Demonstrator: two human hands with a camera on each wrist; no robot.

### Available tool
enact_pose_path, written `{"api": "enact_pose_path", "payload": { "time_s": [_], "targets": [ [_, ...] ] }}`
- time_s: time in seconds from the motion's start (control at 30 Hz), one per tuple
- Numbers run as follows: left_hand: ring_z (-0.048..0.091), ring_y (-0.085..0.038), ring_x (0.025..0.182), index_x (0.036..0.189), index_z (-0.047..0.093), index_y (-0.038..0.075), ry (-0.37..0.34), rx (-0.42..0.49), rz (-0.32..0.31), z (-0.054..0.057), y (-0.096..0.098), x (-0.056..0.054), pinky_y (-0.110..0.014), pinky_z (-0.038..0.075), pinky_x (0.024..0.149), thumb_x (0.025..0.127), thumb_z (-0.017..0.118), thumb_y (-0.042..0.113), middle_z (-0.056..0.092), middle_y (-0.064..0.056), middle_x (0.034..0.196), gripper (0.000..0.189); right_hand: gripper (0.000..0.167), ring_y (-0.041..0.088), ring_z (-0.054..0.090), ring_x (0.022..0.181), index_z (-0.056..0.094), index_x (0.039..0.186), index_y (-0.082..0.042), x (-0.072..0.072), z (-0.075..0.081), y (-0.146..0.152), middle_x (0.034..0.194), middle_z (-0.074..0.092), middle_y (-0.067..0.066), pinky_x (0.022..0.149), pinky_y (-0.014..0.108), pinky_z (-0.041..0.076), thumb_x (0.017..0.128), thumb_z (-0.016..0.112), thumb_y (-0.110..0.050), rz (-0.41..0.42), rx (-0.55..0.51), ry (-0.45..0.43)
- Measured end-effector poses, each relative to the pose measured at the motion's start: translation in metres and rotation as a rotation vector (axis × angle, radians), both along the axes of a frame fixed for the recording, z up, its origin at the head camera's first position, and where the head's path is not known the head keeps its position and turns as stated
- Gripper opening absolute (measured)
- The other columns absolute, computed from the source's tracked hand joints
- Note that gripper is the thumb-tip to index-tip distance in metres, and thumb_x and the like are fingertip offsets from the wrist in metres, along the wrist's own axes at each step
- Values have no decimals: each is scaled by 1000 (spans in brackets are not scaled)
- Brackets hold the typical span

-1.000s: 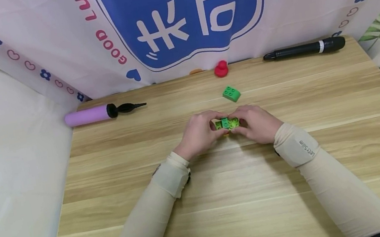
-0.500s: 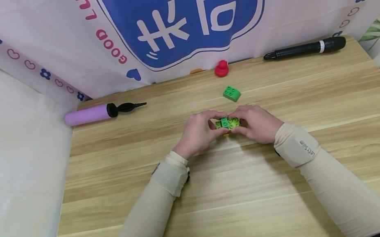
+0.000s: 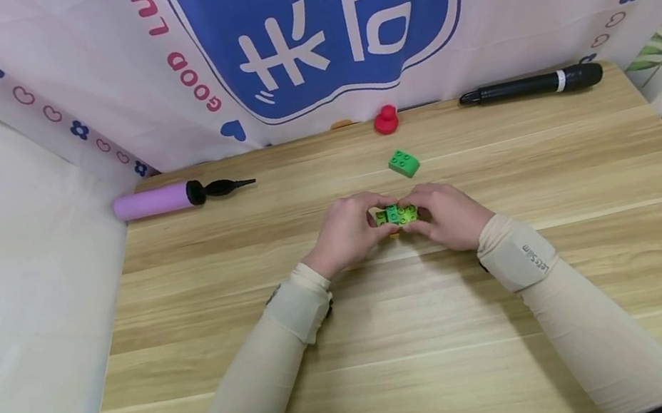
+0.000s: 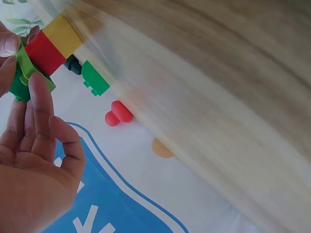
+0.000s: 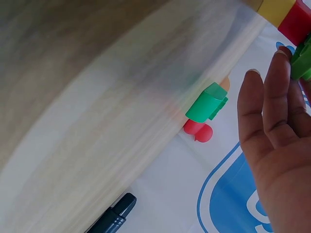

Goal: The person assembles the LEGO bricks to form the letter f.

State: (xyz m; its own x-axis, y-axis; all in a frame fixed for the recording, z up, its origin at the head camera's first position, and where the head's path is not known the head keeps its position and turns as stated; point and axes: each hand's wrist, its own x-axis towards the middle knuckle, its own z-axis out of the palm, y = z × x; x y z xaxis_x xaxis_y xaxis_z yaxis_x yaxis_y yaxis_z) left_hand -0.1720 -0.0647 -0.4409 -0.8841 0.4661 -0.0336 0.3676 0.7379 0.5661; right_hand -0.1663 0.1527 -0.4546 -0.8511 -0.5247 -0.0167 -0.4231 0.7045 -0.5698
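Note:
Between my two hands stands a small stack of toy building bricks. At its base, against the table, is a yellow brick [image 4: 63, 37], with a red brick [image 4: 44, 53] above it. Over these lies a lime green brick [image 3: 409, 214], and a darker green brick [image 3: 393, 214] sits across its top. My left hand [image 3: 348, 230] pinches the left end of the lime green brick between thumb and fingers. At the right end, my right hand [image 3: 451, 218] pinches the same brick. In the head view the fingers and upper bricks hide most of the lower ones.
A loose green brick [image 3: 404, 163] lies just beyond the hands, and behind it a red knobbed piece [image 3: 385, 120]. A purple hand pump [image 3: 155, 201] lies at back left, a black microphone [image 3: 529, 86] at back right. A printed cloth [image 3: 315, 104] hangs along the table's [image 3: 434, 363] rear edge.

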Motion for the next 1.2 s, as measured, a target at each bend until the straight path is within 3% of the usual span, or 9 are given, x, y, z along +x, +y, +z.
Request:
{"api": "enact_pose_path", "payload": {
  "time_s": [0.23, 0.47, 0.73, 0.97, 1.2],
  "targets": [
    [63, -6, 73, 130, 76, 22, -4, -1, 10, -1, 0, 1, -22, 50, 63, 92, 86, 28, 75, 2, 127, 40, 44, 33, 66, 115, 68, 138, 0, 0, 0, 0, 131, 71, 18, 105, 54, 51, 100, 76, -21, 1, 2, 4],
    [64, -7, 70, 128, 77, 22, -36, 25, 21, -2, -1, -2, -23, 51, 60, 91, 87, 28, 77, 3, 116, 40, 44, 33, 66, 114, 68, 137, 0, 0, 0, -1, 130, 71, 18, 104, 54, 51, 99, 77, -21, -4, 0, 1],
    [64, -7, 69, 127, 78, 22, -41, 30, 27, -1, 0, 0, -23, 52, 61, 90, 88, 26, 77, 2, 121, 39, 44, 28, 63, 103, 68, 138, -1, 1, 0, -1, 127, 72, 16, 97, 51, 52, 100, 76, -21, -7, -2, -6],
    [64, -8, 66, 126, 78, 21, -91, 64, 38, -2, 0, -2, -24, 53, 59, 89, 88, 23, 77, 2, 122, 39, 45, 30, 65, 107, 67, 138, -1, 1, 1, 0, 128, 71, 17, 99, 51, 52, 99, 77, -21, -14, 0, -16],
    [63, -8, 64, 126, 78, 21, -86, 72, 44, -2, 0, -2, -24, 52, 57, 89, 89, 22, 77, 1, 123, 38, 46, 30, 64, 107, 68, 138, -1, 2, 1, -1, 128, 71, 16, 98, 50, 53, 99, 77, -23, -15, 2, -12]
  ]
}}
